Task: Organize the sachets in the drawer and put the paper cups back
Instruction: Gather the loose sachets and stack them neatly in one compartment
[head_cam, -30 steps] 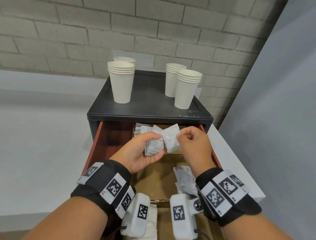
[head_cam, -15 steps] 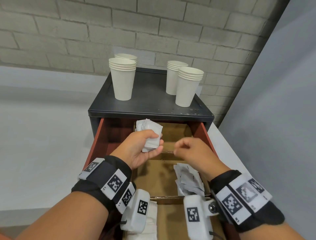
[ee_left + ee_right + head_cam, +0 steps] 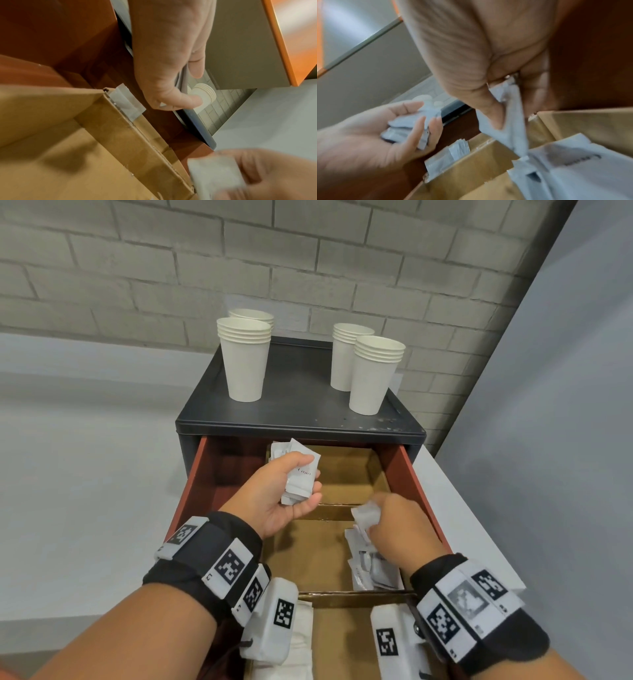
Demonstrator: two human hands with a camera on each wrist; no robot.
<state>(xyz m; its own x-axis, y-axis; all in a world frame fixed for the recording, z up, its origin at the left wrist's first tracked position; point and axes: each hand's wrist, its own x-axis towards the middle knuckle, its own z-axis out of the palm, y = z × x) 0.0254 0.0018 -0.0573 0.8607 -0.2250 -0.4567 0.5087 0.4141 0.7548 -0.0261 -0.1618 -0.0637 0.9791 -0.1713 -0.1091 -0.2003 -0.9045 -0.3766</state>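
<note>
Two hands over drawer (image 3: 416,474), left hand (image 3: 274,494) gripping sachet stack (image 3: 301,479), right hand (image 3: 400,529) pinching one sachet (image 3: 364,517), cups (image 3: 244,359) on top.

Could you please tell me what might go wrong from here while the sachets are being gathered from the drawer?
1. The left hand grips a thick bundle of sachets; adding more could loosen the grip and spill some.
2. The right hand pinches a sachet above the loose pile; lifting might drag neighbours over the cardboard divider.
3. The paper cup stacks stand near the cabinet's edge and might topple if jolted.
</note>
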